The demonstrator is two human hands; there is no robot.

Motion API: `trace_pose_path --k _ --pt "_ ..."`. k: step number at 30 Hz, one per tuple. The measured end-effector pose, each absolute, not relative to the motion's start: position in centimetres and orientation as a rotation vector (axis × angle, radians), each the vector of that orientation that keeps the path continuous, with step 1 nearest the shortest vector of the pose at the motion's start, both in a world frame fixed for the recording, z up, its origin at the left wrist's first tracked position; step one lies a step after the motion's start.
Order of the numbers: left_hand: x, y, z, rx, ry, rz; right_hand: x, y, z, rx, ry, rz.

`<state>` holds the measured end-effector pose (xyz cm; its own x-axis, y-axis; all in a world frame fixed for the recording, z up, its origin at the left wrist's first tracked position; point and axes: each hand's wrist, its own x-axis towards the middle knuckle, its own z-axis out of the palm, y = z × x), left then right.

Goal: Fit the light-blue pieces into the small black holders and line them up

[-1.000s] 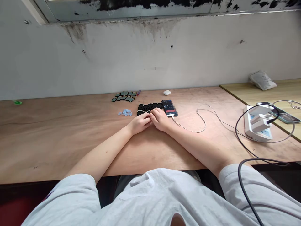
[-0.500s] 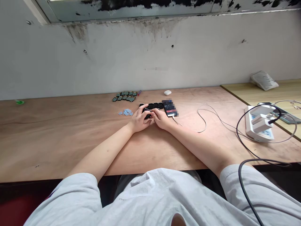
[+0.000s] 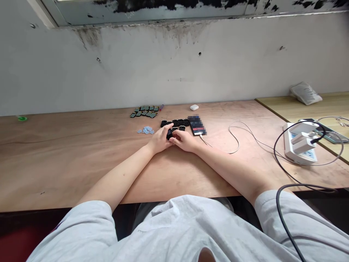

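Observation:
My left hand point(image 3: 159, 140) and my right hand point(image 3: 184, 140) meet at the middle of the wooden table point(image 3: 81, 153). Both pinch one small black part point(image 3: 169, 134) between their fingertips, held just above the tabletop. Right behind the hands lies a row of several more black parts point(image 3: 176, 123). A small heap of pale blue pads point(image 3: 145, 130) lies to the left of my left hand. Further back sit several green rectangular pieces point(image 3: 144, 111).
A phone point(image 3: 196, 125) with a lit screen lies right of the black parts, a white cable point(image 3: 237, 140) running from it. A white earbud case point(image 3: 194, 107) sits behind. A power strip point(image 3: 300, 145) with chargers and black cords is at the right.
My hands reached to the row of black parts, then drew back slightly toward me with one black part pinched between them.

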<state>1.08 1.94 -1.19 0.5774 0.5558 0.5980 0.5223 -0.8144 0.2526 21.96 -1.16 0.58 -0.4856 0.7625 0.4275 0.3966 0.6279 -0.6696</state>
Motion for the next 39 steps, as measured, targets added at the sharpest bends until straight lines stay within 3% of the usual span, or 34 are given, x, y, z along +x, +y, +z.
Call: trace_pose_path --k 39 --pt "0.88 2.02 -0.72 2.715 0.903 1.064 21.96 -0.85 0.39 -0.923 -2.163 0.561"
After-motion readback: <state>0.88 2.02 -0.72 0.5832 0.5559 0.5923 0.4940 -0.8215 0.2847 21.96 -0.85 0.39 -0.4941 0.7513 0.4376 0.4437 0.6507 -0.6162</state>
